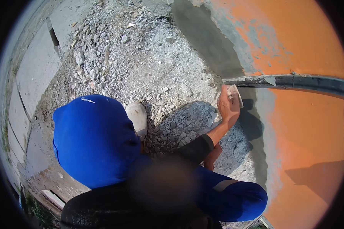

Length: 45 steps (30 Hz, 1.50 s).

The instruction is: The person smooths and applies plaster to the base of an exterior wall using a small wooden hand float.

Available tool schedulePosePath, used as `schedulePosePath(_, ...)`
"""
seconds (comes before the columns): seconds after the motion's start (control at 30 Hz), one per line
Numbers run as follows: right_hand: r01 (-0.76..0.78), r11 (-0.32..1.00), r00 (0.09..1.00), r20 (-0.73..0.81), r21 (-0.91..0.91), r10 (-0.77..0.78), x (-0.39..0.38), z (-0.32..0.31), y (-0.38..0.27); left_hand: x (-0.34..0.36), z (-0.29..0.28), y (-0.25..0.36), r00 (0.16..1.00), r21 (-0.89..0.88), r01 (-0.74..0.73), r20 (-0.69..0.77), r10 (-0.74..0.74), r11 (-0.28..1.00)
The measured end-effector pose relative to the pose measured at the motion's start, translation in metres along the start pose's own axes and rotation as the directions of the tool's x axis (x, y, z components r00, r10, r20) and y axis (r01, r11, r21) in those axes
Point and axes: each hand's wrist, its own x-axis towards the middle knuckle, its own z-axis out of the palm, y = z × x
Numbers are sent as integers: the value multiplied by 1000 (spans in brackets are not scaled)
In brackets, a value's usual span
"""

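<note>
My left hand [228, 106] is closed around a small pale beige block [236, 96], its palm side toward the wall. The block, which could be sponge or foam, is held at the foot of the wall, where a dark pipe-like strip [263, 81] meets the ground. It is close to a smooth grey cement band [214, 45] along the wall base; I cannot tell whether they touch. Below my left forearm shows a patch of bare skin, partly hidden behind the blue trouser leg. It may be my right hand, but no fingers can be made out.
The orange wall [305, 126] rises on the right, with grey smears along its lower edge. Loose gravel and rubble [103, 53] cover the ground ahead. My knees in blue trousers [95, 141] and a pale shoe [137, 116] are near. Concrete slabs [34, 76] lie at the far left.
</note>
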Motion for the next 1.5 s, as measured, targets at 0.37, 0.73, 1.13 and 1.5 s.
schedulePosePath(0.37, -520, 785, 853, 164, 336, 495, 116, -97, -107, -48, -8, -45, 636, 107, 442, 663, -395, 891)
schedulePosePath(0.73, -295, 713, 792, -254, 636, 555, 94, -81, -76, -34, -20, -55, 216, 300, 500, 865, -452, 813)
schedulePosePath(1.13, -60, 860, 924, -296, 508, 240, 136, -26, -14, 21, -25, -71, 259, 184, -196, 957, -130, 963)
schedulePosePath(1.5, 237, 917, 913, -396, 322, -98, 156, 43, -38, 110, -69, -15, 270, 472, -740, 861, -432, 479)
